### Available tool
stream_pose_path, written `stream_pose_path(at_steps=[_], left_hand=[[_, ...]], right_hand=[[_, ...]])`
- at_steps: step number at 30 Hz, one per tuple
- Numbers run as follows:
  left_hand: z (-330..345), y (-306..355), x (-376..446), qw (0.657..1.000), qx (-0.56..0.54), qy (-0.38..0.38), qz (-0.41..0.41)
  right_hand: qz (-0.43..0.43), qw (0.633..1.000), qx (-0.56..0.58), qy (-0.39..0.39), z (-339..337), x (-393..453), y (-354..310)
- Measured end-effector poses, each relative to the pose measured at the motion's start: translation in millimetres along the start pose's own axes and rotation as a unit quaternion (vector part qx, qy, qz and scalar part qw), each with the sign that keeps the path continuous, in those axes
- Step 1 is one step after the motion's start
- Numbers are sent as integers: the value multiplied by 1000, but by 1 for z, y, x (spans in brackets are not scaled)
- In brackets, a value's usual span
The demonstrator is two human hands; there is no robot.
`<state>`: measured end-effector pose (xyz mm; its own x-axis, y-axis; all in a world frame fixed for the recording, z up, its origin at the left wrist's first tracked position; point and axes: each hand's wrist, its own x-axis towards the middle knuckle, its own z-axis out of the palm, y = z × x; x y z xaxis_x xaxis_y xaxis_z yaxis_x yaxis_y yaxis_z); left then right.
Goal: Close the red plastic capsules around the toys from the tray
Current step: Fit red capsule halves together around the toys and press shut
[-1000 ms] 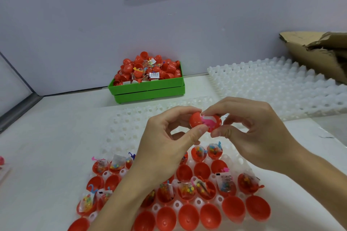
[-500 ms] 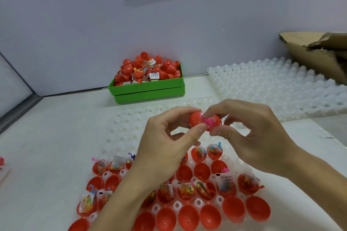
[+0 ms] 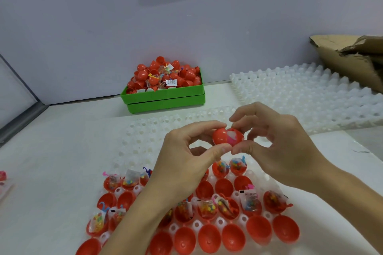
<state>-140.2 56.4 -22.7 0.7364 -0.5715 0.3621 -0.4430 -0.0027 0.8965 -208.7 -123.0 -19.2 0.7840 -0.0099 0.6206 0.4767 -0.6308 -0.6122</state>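
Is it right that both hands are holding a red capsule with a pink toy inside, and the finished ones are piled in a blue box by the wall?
Not quite. The box by the wall is green, not blue, as the head view shows. The rest holds: the left hand and right hand both pinch the red capsule with the pink toy inside.

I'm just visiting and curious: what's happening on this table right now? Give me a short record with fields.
Activity: a person is pressing a red capsule together, with something pink visible inside it
Left hand: pinches the capsule's left half
Right hand: pinches the capsule's right half
Capsule state: not fully shut; a gap shows the pink toy
White tray: under the hands, holding open red halves, many with bagged toys
Green bin: by the wall, heaped with red capsules
Spare white trays: stacked at the right
Cardboard: far right corner
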Motion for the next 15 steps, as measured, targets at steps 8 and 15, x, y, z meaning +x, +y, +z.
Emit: stream_pose_path(at_steps=[8, 15], left_hand=[[0, -3, 1, 1000, -17, 2, 5], [1, -5, 1, 1000, -1, 16, 17]], right_hand=[[16, 996, 91, -13, -2, 0, 1], [22, 994, 105, -9, -1, 0, 2]])
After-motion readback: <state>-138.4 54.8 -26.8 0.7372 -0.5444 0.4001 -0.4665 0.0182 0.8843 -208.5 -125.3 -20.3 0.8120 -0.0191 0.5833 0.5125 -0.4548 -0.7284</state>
